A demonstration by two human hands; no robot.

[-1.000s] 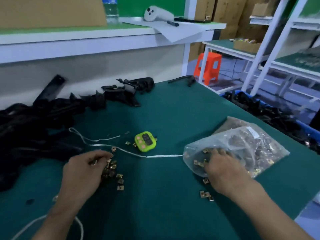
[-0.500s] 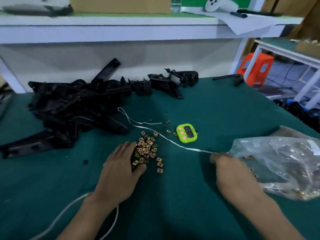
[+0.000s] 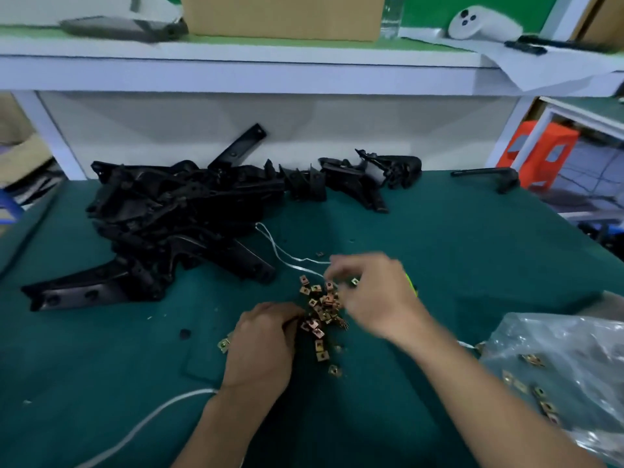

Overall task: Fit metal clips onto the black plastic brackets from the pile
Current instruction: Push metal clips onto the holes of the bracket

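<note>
A heap of small brass-coloured metal clips (image 3: 320,309) lies on the green table between my hands. My left hand (image 3: 263,346) rests at the heap's left edge, its fingers curled into the clips. My right hand (image 3: 368,292) hovers over the heap's far right side with its fingers bunched downward. It is blurred, and what its fingertips hold is hidden. The pile of black plastic brackets (image 3: 175,217) sits beyond and to the left, apart from both hands.
A clear plastic bag (image 3: 557,373) holding more clips lies at the right. A green timer (image 3: 411,282) peeks out behind my right hand. A white strap (image 3: 287,258) and a white cord (image 3: 152,420) cross the table. A shelf (image 3: 236,72) runs along the back.
My right hand left the bag and swung left over the clip heap. My left hand went from flat to curled at the heap's edge. The view turned left.
</note>
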